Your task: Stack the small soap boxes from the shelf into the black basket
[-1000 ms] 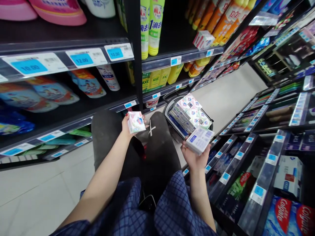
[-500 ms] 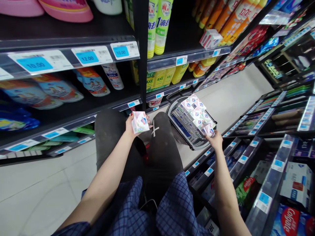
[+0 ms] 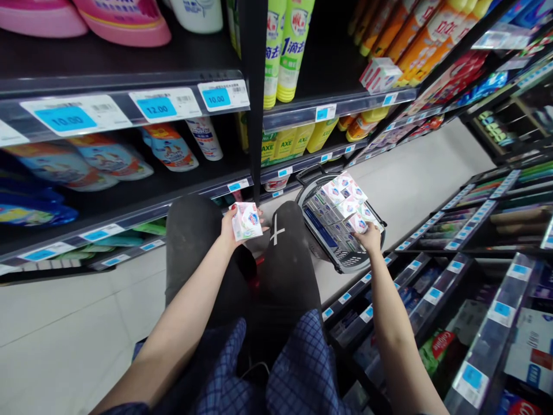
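Observation:
My left hand is closed around a small white-and-pink soap box, held above my knees with its printed face up. Down to the right, my right hand grips another soap box at the near side of the stacked boxes. These stand in a grey-and-black shopping basket on the floor beside my right knee. Several white boxes with pink and green prints fill much of the basket, and the top ones rise above its rim. My right fingers partly cover the box they hold.
Shelves with price tags run along the left, holding spray bottles and yellow AXE bottles. A pink-and-white pack of boxes sits on a shelf edge. Toothpaste shelves stand close on the right. Pale floor stretches ahead.
My right hand has carried a soap box from beside my knee into the basket, onto the near side of the stack. My left hand still holds its box. The view has shifted slightly.

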A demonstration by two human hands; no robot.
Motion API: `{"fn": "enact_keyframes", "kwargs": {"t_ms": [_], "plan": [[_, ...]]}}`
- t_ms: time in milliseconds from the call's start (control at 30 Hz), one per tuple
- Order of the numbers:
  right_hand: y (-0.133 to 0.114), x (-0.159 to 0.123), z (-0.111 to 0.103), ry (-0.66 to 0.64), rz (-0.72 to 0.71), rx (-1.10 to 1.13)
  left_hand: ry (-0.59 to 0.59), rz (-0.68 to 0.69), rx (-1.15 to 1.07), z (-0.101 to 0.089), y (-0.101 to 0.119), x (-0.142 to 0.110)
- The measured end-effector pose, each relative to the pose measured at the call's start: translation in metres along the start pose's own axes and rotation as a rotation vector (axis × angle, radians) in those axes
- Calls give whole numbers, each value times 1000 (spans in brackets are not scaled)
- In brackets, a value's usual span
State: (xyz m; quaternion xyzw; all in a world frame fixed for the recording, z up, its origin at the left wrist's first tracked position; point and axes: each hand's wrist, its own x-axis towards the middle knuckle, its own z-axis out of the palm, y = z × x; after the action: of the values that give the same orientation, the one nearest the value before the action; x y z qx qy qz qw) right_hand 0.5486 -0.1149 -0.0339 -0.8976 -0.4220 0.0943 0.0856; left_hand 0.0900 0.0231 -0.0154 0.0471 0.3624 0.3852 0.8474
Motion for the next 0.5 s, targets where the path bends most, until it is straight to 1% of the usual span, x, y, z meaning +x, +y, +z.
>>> {"fn": "enact_keyframes", "kwargs": {"t_ms": [267, 500], "plan": [[-8, 0, 1, -28, 27, 14, -27, 22, 37, -2, -2, 2], [-5, 3, 4, -16, 17, 74, -34, 19, 28, -7, -3, 4]]}}
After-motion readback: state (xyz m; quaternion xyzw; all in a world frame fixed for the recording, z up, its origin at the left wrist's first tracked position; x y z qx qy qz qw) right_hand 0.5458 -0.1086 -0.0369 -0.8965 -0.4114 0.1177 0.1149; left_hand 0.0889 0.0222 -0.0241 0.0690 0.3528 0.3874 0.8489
